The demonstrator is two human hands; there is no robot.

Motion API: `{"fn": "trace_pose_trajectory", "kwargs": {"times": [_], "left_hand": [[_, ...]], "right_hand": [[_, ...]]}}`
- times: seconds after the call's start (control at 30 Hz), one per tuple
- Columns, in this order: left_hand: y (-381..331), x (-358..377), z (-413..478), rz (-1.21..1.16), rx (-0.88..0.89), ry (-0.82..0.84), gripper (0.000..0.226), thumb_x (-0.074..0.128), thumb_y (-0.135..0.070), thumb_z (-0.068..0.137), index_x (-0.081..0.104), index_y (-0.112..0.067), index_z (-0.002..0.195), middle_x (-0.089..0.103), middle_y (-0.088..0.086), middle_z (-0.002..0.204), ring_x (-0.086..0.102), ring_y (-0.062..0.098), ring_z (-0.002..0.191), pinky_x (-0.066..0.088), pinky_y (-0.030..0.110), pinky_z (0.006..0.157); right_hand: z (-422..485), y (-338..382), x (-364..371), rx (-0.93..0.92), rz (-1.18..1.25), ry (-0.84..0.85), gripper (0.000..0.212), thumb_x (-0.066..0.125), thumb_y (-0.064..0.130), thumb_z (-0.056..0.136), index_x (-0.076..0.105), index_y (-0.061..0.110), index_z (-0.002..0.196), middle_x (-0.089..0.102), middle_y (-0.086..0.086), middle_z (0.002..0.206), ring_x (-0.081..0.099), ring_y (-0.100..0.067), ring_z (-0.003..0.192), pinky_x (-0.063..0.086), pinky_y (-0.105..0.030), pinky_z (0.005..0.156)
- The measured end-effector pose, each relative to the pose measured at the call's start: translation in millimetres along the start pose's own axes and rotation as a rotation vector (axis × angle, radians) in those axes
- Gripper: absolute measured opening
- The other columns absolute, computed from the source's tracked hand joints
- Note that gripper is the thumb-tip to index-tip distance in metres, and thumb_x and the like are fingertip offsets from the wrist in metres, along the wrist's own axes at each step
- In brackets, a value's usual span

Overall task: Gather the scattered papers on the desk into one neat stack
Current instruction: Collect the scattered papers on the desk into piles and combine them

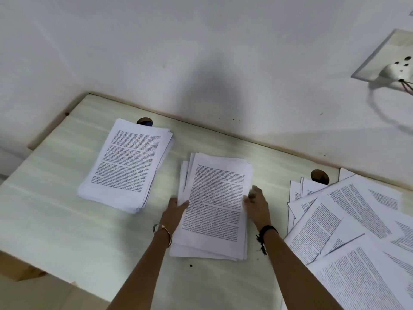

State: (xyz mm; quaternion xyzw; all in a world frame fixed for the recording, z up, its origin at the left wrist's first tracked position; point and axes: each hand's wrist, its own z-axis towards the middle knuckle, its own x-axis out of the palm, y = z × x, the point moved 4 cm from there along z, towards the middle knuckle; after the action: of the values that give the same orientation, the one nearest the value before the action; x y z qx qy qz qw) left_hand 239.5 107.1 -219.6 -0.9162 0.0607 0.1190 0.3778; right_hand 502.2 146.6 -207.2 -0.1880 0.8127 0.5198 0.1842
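Observation:
A loose bundle of printed papers lies in the middle of the pale desk, its sheets slightly fanned at the left edge. My left hand grips the bundle's left edge. My right hand holds its right edge, fingers curled on the sheets. A neater stack of papers sits to the left, near the wall. Many scattered sheets overlap at the right side of the desk.
The desk stands against a white wall. Two round cable holes lie along its back edge. A wall socket with a plug and cable hangs at the upper right. The desk's front edge runs at lower left.

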Motion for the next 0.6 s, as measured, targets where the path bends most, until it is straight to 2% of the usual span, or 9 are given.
{"fn": "trace_pose_trajectory", "kwargs": {"times": [0.1, 0.2, 0.3, 0.33, 0.4, 0.43, 0.47, 0.53, 0.6], "left_hand": [[-14.0, -5.0, 9.2, 0.069, 0.036, -0.014, 0.060, 0.050, -0.048, 0.090, 0.036, -0.015, 0.138, 0.054, 0.008, 0.131, 0.052, 0.030, 0.121, 0.038, 0.039, 0.106], [-26.2, -8.3, 18.6, 0.106, 0.084, -0.014, 0.054, 0.047, -0.039, 0.094, 0.032, -0.016, 0.140, 0.052, 0.009, 0.135, 0.052, 0.031, 0.121, 0.039, 0.042, 0.106], [-29.6, -8.3, 23.5, 0.160, 0.105, -0.008, 0.054, 0.049, -0.025, 0.094, 0.026, -0.015, 0.142, 0.051, 0.012, 0.135, 0.054, 0.033, 0.118, 0.042, 0.037, 0.100], [-30.1, -7.0, 21.8, 0.175, 0.111, -0.004, 0.056, 0.049, -0.017, 0.093, 0.024, -0.015, 0.143, 0.053, 0.013, 0.132, 0.056, 0.033, 0.114, 0.043, 0.034, 0.094], [-31.5, -5.0, 18.3, 0.169, 0.170, 0.003, 0.056, 0.048, -0.007, 0.091, 0.026, -0.018, 0.141, 0.057, 0.010, 0.126, 0.059, 0.029, 0.106, 0.046, 0.030, 0.087], [-33.8, -4.0, 14.2, 0.141, 0.204, 0.016, 0.054, 0.048, -0.005, 0.090, 0.029, -0.018, 0.139, 0.057, 0.006, 0.125, 0.059, 0.027, 0.107, 0.045, 0.028, 0.087], [-34.2, -4.4, 11.9, 0.106, 0.242, 0.027, 0.052, 0.048, -0.004, 0.091, 0.032, -0.018, 0.138, 0.054, 0.002, 0.126, 0.056, 0.025, 0.112, 0.044, 0.028, 0.091], [-37.9, -11.0, 12.4, 0.036, 0.285, 0.042, 0.055, 0.048, -0.003, 0.091, 0.031, -0.014, 0.142, 0.046, 0.000, 0.137, 0.045, 0.021, 0.127, 0.036, 0.033, 0.107], [-46.0, -21.3, 14.6, -0.048, 0.309, 0.047, 0.056, 0.050, -0.002, 0.091, 0.031, -0.012, 0.143, 0.042, 0.002, 0.144, 0.041, 0.020, 0.132, 0.031, 0.039, 0.113]], "right_hand": [[4.4, 13.4, 12.8, -0.112, -0.149, 0.087, 0.051, 0.048, 0.000, 0.092, 0.039, 0.009, 0.141, 0.054, -0.011, 0.126, 0.051, -0.028, 0.118, 0.041, -0.036, 0.101], [16.8, 17.8, 18.1, -0.081, -0.217, -0.018, 0.054, 0.046, -0.002, 0.092, 0.029, -0.005, 0.143, 0.046, -0.024, 0.129, 0.043, -0.038, 0.122, 0.036, -0.045, 0.105], [21.4, 23.1, 31.8, -0.137, -0.251, 0.112, 0.055, 0.042, 0.001, 0.096, 0.026, 0.003, 0.148, 0.034, -0.016, 0.148, 0.034, -0.030, 0.136, 0.027, -0.038, 0.115], [22.3, 21.5, 33.8, -0.126, -0.203, 0.118, 0.049, 0.043, 0.005, 0.098, 0.033, 0.006, 0.146, 0.039, -0.012, 0.145, 0.037, -0.025, 0.134, 0.029, -0.036, 0.114], [27.0, 15.1, 31.2, -0.044, -0.087, -0.002, 0.028, 0.050, 0.032, 0.096, 0.049, 0.016, 0.119, 0.049, -0.006, 0.112, 0.046, -0.018, 0.106, 0.037, -0.033, 0.097], [25.4, 13.0, 27.5, -0.012, -0.029, -0.099, 0.033, 0.053, 0.052, 0.089, 0.042, 0.024, 0.102, 0.043, -0.001, 0.099, 0.042, -0.015, 0.093, 0.035, -0.033, 0.086], [25.6, 3.3, 26.3, 0.014, 0.020, -0.147, 0.046, 0.054, 0.066, 0.081, 0.036, 0.027, 0.097, 0.040, 0.002, 0.094, 0.038, -0.014, 0.086, 0.034, -0.032, 0.080], [12.6, 4.9, 26.5, 0.006, 0.134, -0.096, 0.046, 0.062, 0.062, 0.079, 0.044, 0.024, 0.096, 0.052, 0.005, 0.089, 0.051, -0.014, 0.080, 0.043, -0.029, 0.076], [3.0, 13.9, 32.6, 0.038, 0.242, 0.064, 0.038, 0.069, 0.044, 0.084, 0.058, 0.021, 0.113, 0.068, 0.008, 0.107, 0.066, -0.012, 0.096, 0.053, -0.028, 0.086]]}}
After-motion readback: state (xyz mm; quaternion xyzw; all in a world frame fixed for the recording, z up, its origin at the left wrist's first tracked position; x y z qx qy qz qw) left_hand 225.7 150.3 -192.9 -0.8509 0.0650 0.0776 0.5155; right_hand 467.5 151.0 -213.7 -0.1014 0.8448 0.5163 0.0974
